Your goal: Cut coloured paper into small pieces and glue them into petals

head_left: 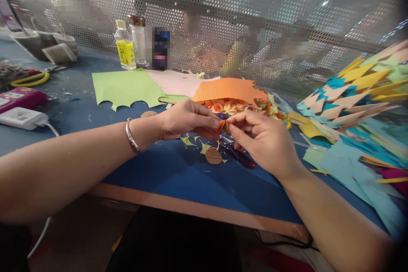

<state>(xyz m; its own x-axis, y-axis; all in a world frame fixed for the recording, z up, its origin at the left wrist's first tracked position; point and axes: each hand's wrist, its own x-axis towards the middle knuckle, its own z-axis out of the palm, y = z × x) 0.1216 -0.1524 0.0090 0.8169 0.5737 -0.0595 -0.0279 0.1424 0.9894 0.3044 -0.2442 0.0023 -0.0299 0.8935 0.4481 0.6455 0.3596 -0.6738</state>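
Observation:
Between the fingertips of my left hand (191,121) and my right hand (259,134) is a small folded piece of orange paper (224,126), pinched from both sides. A silver bangle (131,136) circles my left wrist. Just below my hands lie dark-handled scissors (244,159), partly covered by my right hand. Beside them rest a round brown disc (213,157) and several green paper scraps (188,141). Behind my fingers is a heap of small orange and cream paper pieces (229,106), partly hidden under an orange sheet (229,89).
A cut green sheet (127,87) and a pale pink sheet (175,80) lie behind. A labelled bottle (125,49) and a clear flask (139,42) stand against the perforated metal screen (210,21). Layered pointed paper (344,97) rises at right; a white charger (24,118) sits left.

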